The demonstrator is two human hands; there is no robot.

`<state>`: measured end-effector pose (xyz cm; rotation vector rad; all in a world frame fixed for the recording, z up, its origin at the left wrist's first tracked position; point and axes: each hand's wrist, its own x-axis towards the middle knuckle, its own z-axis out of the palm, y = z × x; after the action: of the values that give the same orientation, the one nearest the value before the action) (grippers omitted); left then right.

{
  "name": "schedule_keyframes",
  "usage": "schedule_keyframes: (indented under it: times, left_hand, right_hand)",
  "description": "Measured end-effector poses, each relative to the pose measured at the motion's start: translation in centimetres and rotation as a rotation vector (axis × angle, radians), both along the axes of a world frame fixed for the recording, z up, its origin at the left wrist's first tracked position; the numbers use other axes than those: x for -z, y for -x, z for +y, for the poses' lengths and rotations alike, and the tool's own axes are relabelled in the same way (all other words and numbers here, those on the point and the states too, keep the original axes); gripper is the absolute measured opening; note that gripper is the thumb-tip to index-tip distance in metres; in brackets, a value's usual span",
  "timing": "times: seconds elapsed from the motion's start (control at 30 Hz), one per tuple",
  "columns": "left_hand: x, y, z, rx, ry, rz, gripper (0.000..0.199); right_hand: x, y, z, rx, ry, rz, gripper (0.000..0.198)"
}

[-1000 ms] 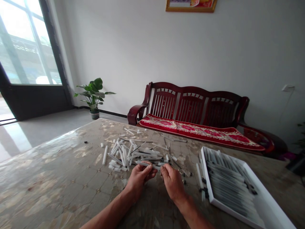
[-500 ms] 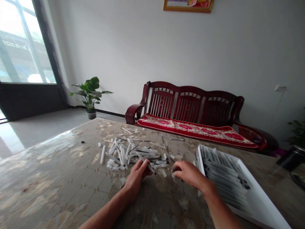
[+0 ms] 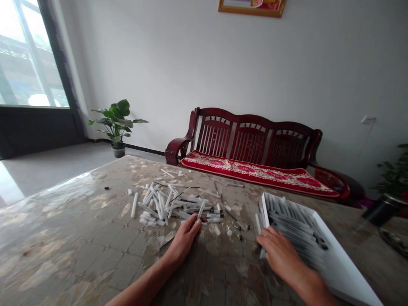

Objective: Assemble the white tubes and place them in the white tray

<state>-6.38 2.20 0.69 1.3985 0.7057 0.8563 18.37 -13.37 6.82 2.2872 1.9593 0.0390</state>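
My left hand [image 3: 188, 233] is closed around a translucent white pen barrel [image 3: 201, 210], which points up and slightly right from the fingers. A heap of white pen barrels and caps [image 3: 162, 203], with thin dark refills among them, lies just beyond that hand. My right hand [image 3: 279, 246] is at the left wall of a white box [image 3: 346, 259], its fingers bent downward over slender pen parts [image 3: 258, 223] beside the box. Its fingertips are partly hidden, so what they grip is unclear. Inside the box lie many pens [image 3: 293, 229] in rows.
Small black tips [image 3: 240, 237] and caps are scattered between my hands on the patterned tabletop [image 3: 105, 255]. A dark cup [image 3: 384, 210] stands at the right. Past the table are a wooden bench [image 3: 251, 140] with a red cover and a potted plant [image 3: 117, 123].
My right hand has moved right, from the scattered small parts to the box's side. The pen barrel in my left hand has turned from slanting down-right to pointing upward.
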Motion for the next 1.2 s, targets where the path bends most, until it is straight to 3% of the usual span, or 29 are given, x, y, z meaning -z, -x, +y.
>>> schedule_keyframes:
  times: [0.2, 0.47, 0.63, 1.03, 1.2]
  left_hand:
    - [0.0, 0.5, 0.2, -0.071, -0.305, 0.208, 0.036]
    - [-0.3, 0.5, -0.5, -0.070, -0.530, 0.375, 0.026]
    - [-0.3, 0.6, -0.5, -0.070, -0.573, 0.469, 0.028]
    - [0.1, 0.4, -0.5, -0.072, -0.613, 0.480, 0.025]
    - [0.1, 0.6, -0.8, -0.138, -0.755, 0.510, 0.022]
  right_hand:
    - [0.5, 0.2, 0.8, -0.029, -0.067, 0.034, 0.022]
    - [-0.2, 3.1, 4.4, -0.041, -0.384, 0.484, 0.021]
    - [-0.2, 5.5, 6.2, -0.114, -0.519, 0.615, 0.021]
    - [1.3, 7.0, 6.7, -0.211, -0.523, 0.630, 0.025]
    - [1.3, 7.6, 6.8, -0.148, -0.461, 0.615, 0.024]
